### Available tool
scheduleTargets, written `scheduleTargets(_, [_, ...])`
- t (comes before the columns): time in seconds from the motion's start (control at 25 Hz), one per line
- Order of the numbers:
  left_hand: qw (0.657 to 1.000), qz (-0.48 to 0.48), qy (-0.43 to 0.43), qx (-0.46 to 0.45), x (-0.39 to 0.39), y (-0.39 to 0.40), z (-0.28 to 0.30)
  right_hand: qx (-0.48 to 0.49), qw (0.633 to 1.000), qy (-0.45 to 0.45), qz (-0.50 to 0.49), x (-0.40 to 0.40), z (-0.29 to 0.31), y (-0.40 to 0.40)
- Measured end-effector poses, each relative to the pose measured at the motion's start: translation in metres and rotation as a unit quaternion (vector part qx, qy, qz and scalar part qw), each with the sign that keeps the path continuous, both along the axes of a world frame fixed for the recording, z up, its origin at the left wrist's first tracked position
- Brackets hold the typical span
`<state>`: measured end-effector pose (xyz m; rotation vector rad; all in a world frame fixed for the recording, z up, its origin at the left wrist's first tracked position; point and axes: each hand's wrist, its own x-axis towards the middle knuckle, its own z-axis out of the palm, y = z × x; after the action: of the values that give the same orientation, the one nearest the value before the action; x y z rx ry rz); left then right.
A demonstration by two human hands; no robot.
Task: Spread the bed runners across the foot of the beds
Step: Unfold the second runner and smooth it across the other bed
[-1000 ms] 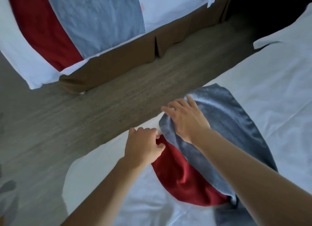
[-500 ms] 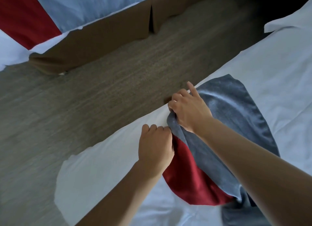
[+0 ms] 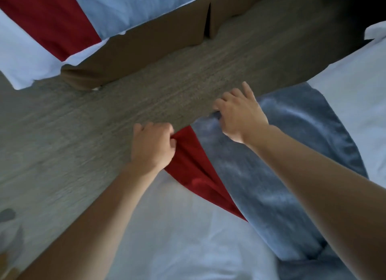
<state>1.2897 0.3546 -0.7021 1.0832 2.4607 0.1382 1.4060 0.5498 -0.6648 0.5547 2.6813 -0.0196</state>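
Both hands are gripping the bed runner (image 3: 261,175) at the near bed's (image 3: 177,227) floor-side edge. Left hand (image 3: 152,148) is fisting, pinching the red strip's corner. Right hand (image 3: 240,114) is curling its fingers over the grey-blue strip's edge. Runner is lying diagonally across the near bed's white sheet, rumpled toward the bottom. Across the wood-grain floor (image 3: 104,116) from the near bed, a second bed (image 3: 146,43) is carrying its own red and blue runner (image 3: 94,10) above a brown skirt.

- Grey wood-grain floor (image 3: 117,121) runs between two beds.
- Far bed (image 3: 23,56) wears white sheets and a brown skirt (image 3: 158,45).
- Near bed (image 3: 183,227), white too.
- Top right corner lies dark.
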Motion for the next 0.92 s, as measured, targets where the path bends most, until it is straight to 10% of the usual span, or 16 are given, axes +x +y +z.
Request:
scheduleTargets(0.36, [0.952,0.096,-0.284,-0.055,0.055,0.062,-0.031,-0.033,0.989,-0.142,-0.032,0.031,-0.014,0.015])
scheduleTargets(0.76, [0.998,0.057,-0.033,0.002,-0.005,0.072,-0.059,-0.042,0.995,-0.080,-0.043,0.026,-0.039,0.037])
scheduleTargets(0.92, [0.989,0.058,-0.103,-0.089,-0.036,0.074,-0.070,-0.044,0.996,-0.060,-0.055,0.030,-0.038,0.036])
